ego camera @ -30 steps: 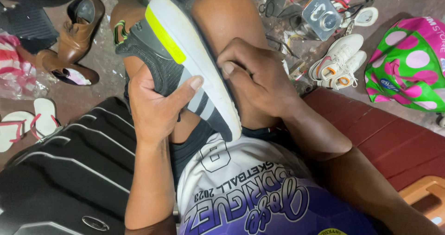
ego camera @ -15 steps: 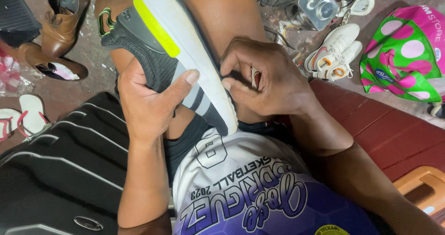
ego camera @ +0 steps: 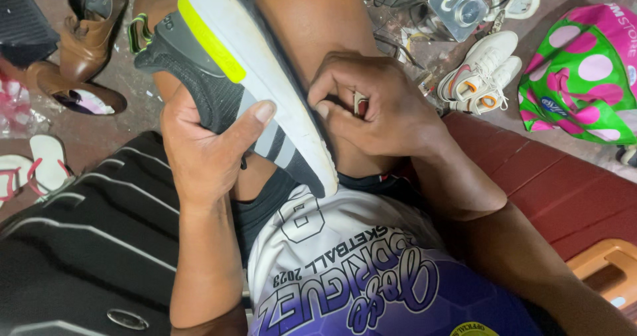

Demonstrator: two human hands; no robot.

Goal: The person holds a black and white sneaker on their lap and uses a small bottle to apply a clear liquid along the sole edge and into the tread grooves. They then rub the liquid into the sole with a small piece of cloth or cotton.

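Note:
A dark grey knit sneaker (ego camera: 219,90) with a white sole and a yellow-green heel strip lies on its side across my bare knee. My left hand (ego camera: 206,150) grips it from below, the thumb pressed against the white sole edge. My right hand (ego camera: 378,110) is curled against the sole's other side, its fingers pinched on a small pale handle (ego camera: 359,102) of some tool. The tool's tip is hidden behind the sole. I wear a white and purple jersey (ego camera: 352,276).
Brown leather shoes (ego camera: 86,37) stand at the upper left, white flip-flops (ego camera: 36,163) at the left edge. A pair of white sneakers (ego camera: 481,70) and a green and pink spotted bag (ego camera: 584,70) lie at the upper right, by a red step (ego camera: 551,183). A black striped bag (ego camera: 79,243) fills the lower left.
The view has drifted so the sneaker and both hands sit lower and nearer. My right hand has shifted along the sole edge and the small handle now shows between its fingers.

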